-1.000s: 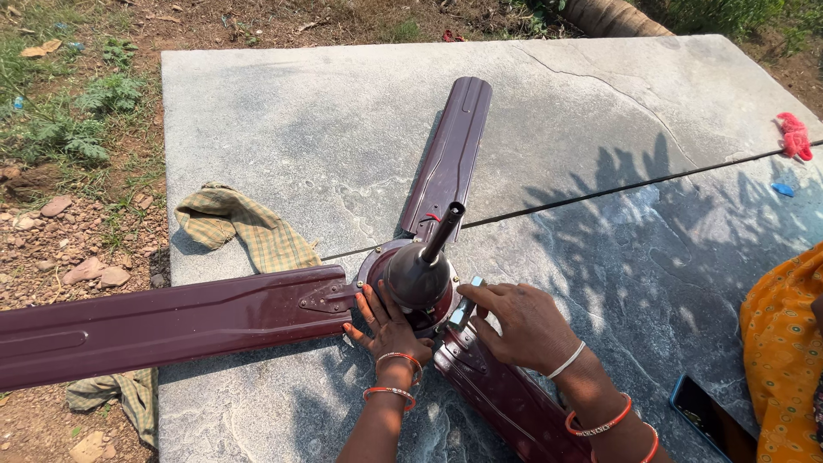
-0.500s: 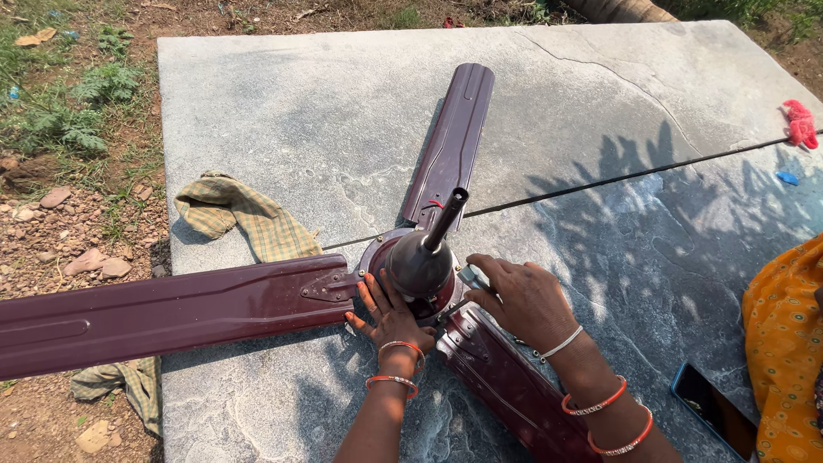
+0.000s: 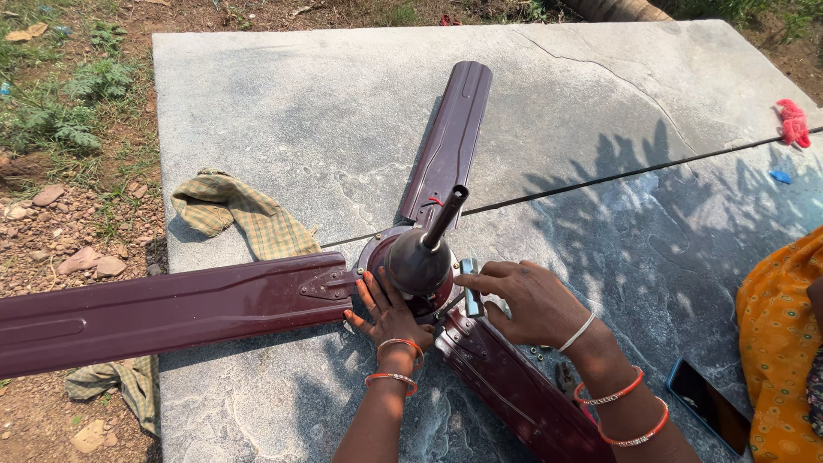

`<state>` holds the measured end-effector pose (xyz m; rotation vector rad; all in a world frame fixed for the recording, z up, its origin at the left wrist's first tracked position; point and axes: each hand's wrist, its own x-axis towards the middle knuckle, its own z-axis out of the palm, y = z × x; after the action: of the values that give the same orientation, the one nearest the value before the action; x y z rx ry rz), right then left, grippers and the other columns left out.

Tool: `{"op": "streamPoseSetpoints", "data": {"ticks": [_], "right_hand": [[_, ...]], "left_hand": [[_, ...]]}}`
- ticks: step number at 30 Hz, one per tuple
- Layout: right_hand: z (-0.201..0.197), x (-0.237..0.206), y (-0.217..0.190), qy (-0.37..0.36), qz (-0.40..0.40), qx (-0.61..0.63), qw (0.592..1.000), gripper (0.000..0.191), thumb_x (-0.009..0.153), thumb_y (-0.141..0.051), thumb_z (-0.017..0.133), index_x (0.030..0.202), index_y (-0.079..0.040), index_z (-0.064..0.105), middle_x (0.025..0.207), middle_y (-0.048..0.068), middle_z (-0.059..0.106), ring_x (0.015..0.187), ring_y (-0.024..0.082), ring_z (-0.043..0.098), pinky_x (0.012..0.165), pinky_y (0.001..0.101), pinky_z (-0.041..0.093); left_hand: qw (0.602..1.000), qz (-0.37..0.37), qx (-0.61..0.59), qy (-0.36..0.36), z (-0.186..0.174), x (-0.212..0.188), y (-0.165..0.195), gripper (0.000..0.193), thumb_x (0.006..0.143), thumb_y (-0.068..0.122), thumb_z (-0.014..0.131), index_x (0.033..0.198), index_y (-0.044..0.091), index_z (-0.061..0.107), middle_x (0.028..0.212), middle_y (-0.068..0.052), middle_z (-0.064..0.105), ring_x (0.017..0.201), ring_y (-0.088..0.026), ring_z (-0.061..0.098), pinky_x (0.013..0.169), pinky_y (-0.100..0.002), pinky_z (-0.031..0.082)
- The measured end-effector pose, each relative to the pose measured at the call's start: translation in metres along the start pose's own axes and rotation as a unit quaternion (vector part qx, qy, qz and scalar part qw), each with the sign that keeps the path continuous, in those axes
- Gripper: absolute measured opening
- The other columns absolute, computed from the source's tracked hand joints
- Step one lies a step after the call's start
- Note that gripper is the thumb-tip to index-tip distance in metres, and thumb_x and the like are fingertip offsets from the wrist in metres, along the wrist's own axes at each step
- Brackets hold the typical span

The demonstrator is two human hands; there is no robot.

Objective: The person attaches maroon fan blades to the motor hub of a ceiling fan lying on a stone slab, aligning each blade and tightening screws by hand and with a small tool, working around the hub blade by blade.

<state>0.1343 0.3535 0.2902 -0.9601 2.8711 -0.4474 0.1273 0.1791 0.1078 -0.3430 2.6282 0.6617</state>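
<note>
Two hands (image 3: 390, 313) (image 3: 527, 300) on maroon ceiling fan hub (image 3: 420, 261).

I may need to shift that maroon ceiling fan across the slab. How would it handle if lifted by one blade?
The ceiling fan looks heavy at its motor hub, so a blade would probably flex. Its three long blades likely make it awkward and prone to swinging. On the stone slab it would probably scrape rather than slide.
</note>
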Motion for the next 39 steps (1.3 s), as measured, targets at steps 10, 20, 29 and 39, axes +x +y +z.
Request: {"op": "streamPoseSetpoints", "data": {"ticks": [10,20,29,39], "right_hand": [[0.018,0.007,0.008,0.058,0.021,-0.046,0.997,0.024,0.086,-0.036,0.071,0.1,-0.017,0.074,0.091,0.005,0.068,0.083,0.027,0.069,0.074,0.0423,0.052],[0.029,0.012,0.003,0.046,0.033,-0.042,0.998,0.023,0.093,-0.033,0.065,0.111,-0.019,0.07,0.078,0.003,0.071,0.078,0.026,0.071,0.073,0.043,0.052],[0.008,0.003,0.004,0.002,0.023,-0.014,1.0,0.046,0.079,-0.016,0.064,0.125,-0.018,0.068,0.085,0.006,0.072,0.081,0.028,0.071,0.076,0.0454,0.054],[0.022,0.006,0.019,0.123,-0.055,-0.102,0.986,0.029,0.085,-0.046,0.07,0.093,-0.018,0.068,0.096,0.003,0.073,0.091,0.023,0.069,0.075,0.0398,0.053]], "left_hand": [[1.0,-0.002,0.005,0.011,0.002,-0.002,-0.001,0.16,0.061,0.047,0.094,0.159,0.013,-0.026,0.171,-0.017,-0.022,0.157,-0.032,-0.024,0.118,-0.071,-0.007],[1.0,0.0,-0.021,0.005,0.0,-0.004,-0.001,0.158,0.061,0.051,0.094,0.158,0.014,-0.026,0.171,-0.017,-0.022,0.157,-0.032,-0.024,0.119,-0.072,-0.007],[1.0,-0.002,-0.002,0.006,0.003,0.0,-0.001,0.16,0.06,0.049,0.094,0.158,0.014,-0.026,0.171,-0.017,-0.023,0.157,-0.032,-0.024,0.119,-0.072,-0.008],[1.0,0.0,-0.008,0.013,0.003,0.0,-0.002,0.158,0.061,0.046,0.094,0.158,0.014,-0.026,0.171,-0.017,-0.023,0.158,-0.032,-0.024,0.119,-0.071,-0.009]]}}
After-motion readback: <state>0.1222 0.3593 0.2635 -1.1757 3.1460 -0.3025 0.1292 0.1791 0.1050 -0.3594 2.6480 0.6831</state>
